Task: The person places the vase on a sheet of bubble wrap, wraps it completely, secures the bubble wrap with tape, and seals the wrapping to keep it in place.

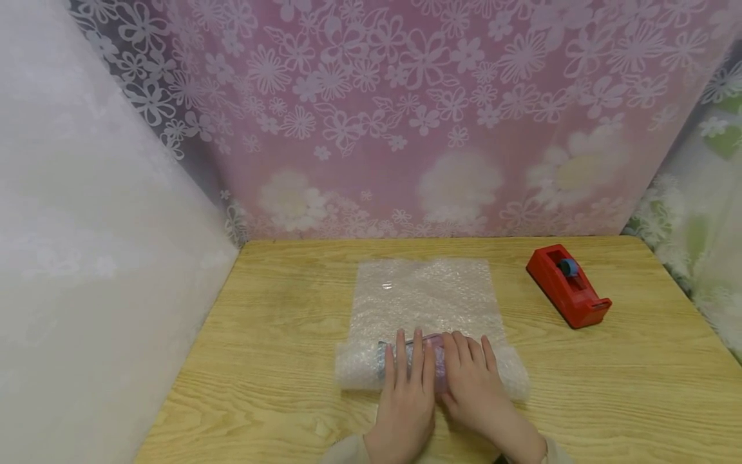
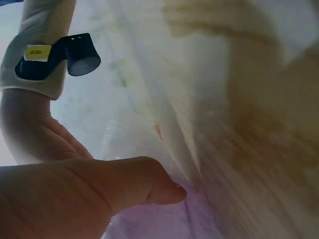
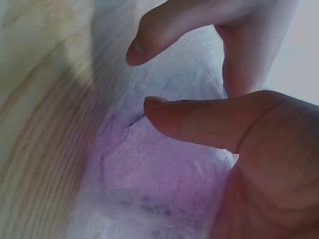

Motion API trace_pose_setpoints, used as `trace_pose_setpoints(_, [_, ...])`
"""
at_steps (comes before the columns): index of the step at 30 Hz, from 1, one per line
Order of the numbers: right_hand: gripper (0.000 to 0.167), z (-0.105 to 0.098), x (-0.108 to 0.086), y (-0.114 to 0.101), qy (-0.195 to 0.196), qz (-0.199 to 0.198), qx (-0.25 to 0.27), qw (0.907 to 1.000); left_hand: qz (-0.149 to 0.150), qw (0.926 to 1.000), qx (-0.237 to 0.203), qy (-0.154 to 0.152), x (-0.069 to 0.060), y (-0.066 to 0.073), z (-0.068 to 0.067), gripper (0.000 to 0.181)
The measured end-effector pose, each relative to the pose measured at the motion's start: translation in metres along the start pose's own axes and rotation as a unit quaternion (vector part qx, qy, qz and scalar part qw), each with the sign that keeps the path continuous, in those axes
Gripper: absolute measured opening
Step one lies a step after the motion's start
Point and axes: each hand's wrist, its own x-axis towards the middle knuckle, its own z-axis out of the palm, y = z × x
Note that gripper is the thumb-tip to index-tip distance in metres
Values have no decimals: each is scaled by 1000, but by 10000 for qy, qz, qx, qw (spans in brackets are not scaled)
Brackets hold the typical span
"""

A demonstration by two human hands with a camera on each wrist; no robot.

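Bubble-wrap roll (image 1: 357, 367): table's (image 1: 278, 361) near middle; long axis 9-to-3 o'clock, right end dipping slightly.
Grip: left hand (image 1: 408, 386), right hand (image 1: 474, 380) pressing its middle, unclenched.
12 o'clock: flat wrap sheet (image 1: 426, 296).
2 o'clock: tape dispenser (image 1: 559, 283), apart.

The bubble wrap (image 1: 426, 293) looks like clear, bumpy, glossy plastic — the tape dispenser (image 1: 561, 290) smooth red plastic, the bench (image 1: 278, 316) smooth, wood-grained — with thin, sheet-like backdrop (image 1: 371, 167).
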Motion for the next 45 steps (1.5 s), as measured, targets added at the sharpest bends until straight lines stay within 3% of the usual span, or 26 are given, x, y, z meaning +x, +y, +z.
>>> trace_pose_setpoints(3, [96, -1, 4, 2, -177, 116, 47, 9998, -55, 9994, -1, 349, 5, -1, 5, 52])
trace_pose_setpoints(6, [97, -2, 10, 4, -312, 240, 57, 9992, -108, 9992, 98, 366, 11, -2, 8, 50])
trace_pose_setpoints(10, [96, -1, 17, 8, -370, 325, 122, 9987, -96, 9996, 209, -149, 16, -3, 10, 51])
trace_pose_setpoints(17, [93, 0, 23, 14, -255, 305, 106, 9992, -120, 9966, 290, -766, 25, -5, 8, 80])
trace_pose_setpoints(23, [87, -2, 25, 14, -303, 318, 145, 9989, -46, 9859, 178, -1663, 32, -4, 1, 104])
trace_pose_setpoints(26, [85, -4, 25, 14, -345, 325, 126, 9988, -34, 9832, 227, -1811, 34, -1, 0, 106])
trace_pose_setpoints(29, [82, -5, 27, 15, -408, 324, 61, 9986, -68, 9854, 383, -1658, 36, 2, 3, 96])
trace_pose_setpoints(37, [81, -9, 33, 22, -787, 269, 278, 9962, -28, 9958, 665, -629, 41, 4, 16, 52])
trace_pose_setpoints(41, [78, -10, 37, 27, -998, 258, 414, 9938, -39, 9971, 752, 43, 48, 0, 19, 48])
trace_pose_setpoints(45, [74, -12, 40, 28, -1090, 282, 550, 9921, -43, 9959, 779, 456, 53, -3, 23, 41])
